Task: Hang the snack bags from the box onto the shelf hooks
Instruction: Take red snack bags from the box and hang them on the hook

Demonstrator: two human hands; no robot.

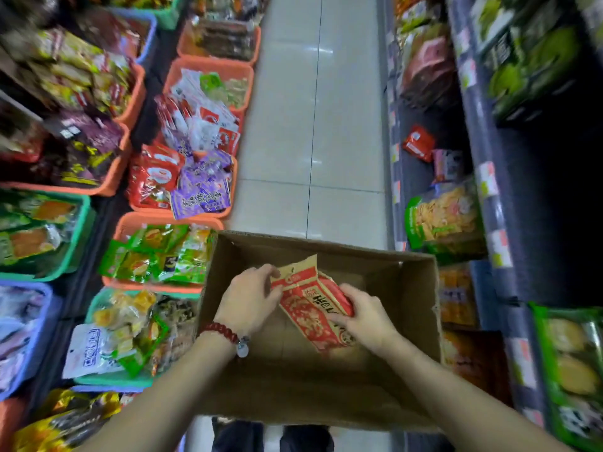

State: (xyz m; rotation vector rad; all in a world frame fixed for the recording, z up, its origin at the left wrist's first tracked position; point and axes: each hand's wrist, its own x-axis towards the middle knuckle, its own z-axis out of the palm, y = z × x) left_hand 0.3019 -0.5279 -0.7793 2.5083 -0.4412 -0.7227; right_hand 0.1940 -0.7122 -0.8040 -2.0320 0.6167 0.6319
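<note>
An open cardboard box point(414, 288) stands on the aisle floor below me. Both my hands are inside it, holding red-and-tan snack bags point(310, 301) tilted up off the box bottom. My left hand point(249, 300), with a red bead bracelet at the wrist, pinches the bags' tan top edge. My right hand point(367, 316) grips their lower right side. The rest of the box floor that shows is bare cardboard. The shelf point(489, 177) on the right holds snack bags; its hooks are too blurred to make out.
Orange, green and blue plastic bins point(208, 66) full of packaged snacks line the left side. The dark shelf unit carries green point(440, 223) and red point(417, 143) snack packs. A pale tiled aisle floor point(313, 125) runs ahead between them.
</note>
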